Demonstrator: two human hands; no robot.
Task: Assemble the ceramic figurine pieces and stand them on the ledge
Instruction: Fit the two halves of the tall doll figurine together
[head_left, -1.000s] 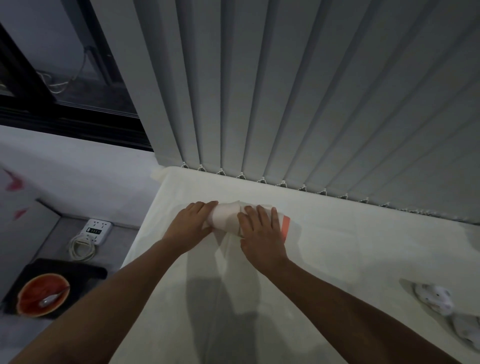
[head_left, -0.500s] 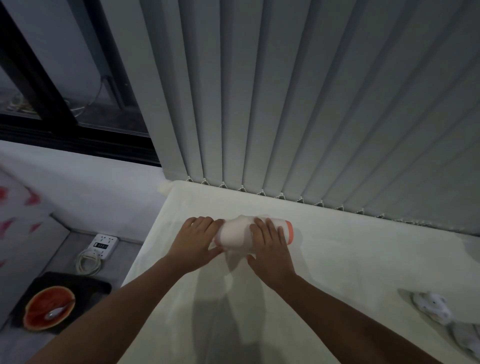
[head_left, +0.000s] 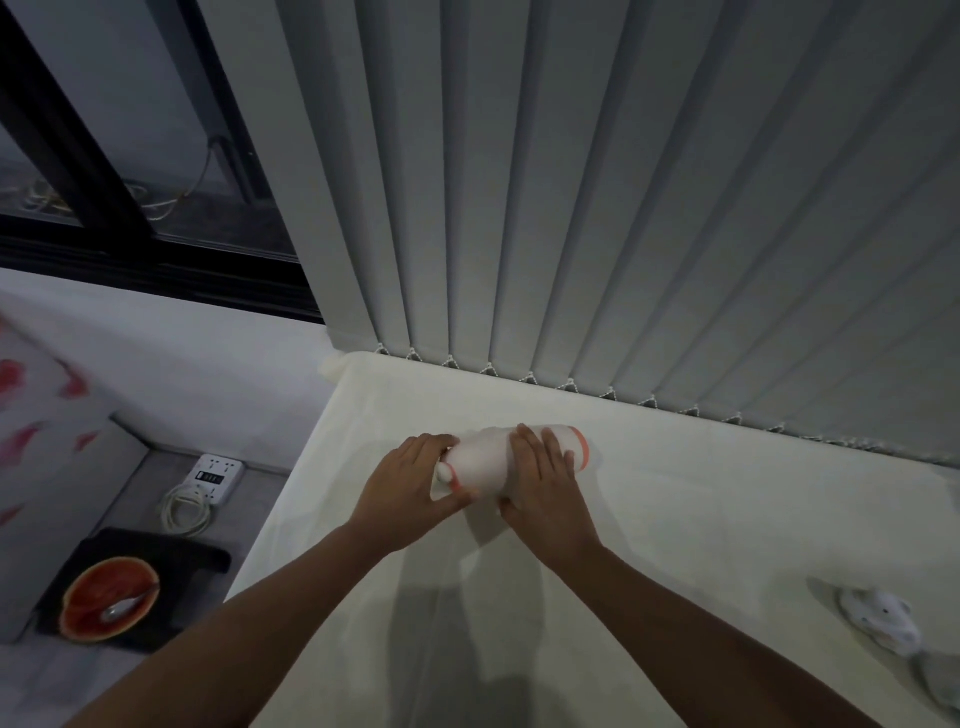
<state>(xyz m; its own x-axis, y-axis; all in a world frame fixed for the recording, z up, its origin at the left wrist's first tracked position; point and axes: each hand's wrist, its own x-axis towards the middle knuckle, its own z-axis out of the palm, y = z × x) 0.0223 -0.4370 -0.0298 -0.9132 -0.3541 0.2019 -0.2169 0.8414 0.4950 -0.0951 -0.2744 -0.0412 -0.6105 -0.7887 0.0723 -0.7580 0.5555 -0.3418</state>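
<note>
While both hands are kept on it, a white ceramic figurine body (head_left: 485, 460) with an orange band at each end is held lying on its side on the pale, cloth-covered ledge (head_left: 675, 519). Compared with a second earlier, the piece has been rolled slightly, so that more of the orange-ringed end beyond the right hand and a small orange-edged knob at the left hand can be seen; the hands have barely shifted. This is judged to mean that a part is being seated or twisted into the body, and that the piece has not yet been stood upright. The left hand (head_left: 402, 493) is curled around the end nearest it, fingers over the top and thumb below, grasping the knob end. The right hand (head_left: 545, 480) is laid over the middle of the body with fingers spread and only loosely curved, pressing it down rather than clenched. Well away to the right of the right hand, another white figurine piece (head_left: 878, 618) lies on the ledge, untouched. Vertical blinds (head_left: 571, 208) hang just beyond the hands.
</note>
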